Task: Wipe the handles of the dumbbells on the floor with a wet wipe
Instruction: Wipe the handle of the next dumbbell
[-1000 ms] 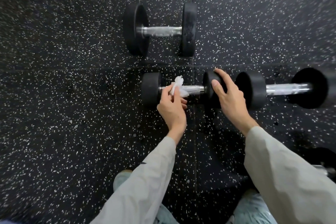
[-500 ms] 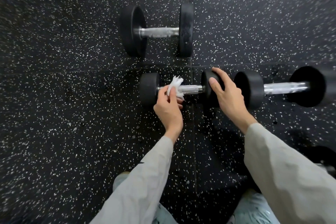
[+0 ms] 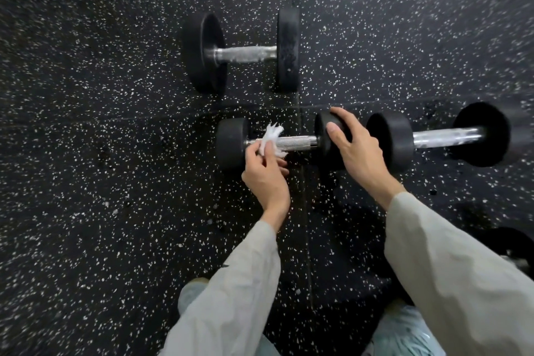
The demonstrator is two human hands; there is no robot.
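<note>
Three black dumbbells with silver knurled handles lie on the speckled floor. My left hand [image 3: 267, 173] pinches a crumpled white wet wipe [image 3: 271, 140] against the left end of the near dumbbell's handle [image 3: 297, 141]. My right hand [image 3: 357, 153] grips that dumbbell's right weight [image 3: 323, 133], thumb on its inner face and fingers over the top. A second dumbbell [image 3: 242, 53] lies farther away. A third dumbbell [image 3: 445, 137] lies to the right, end to end with the near one.
The floor [image 3: 101, 182] is black rubber matting with white flecks and seams between the tiles. My knees in light jeans [image 3: 404, 329] show at the bottom edge. Part of another dark weight [image 3: 514, 246] shows at the right edge.
My left hand has slid the wipe leftward along the handle, toward the left weight. My right hand has stayed on the right weight.
</note>
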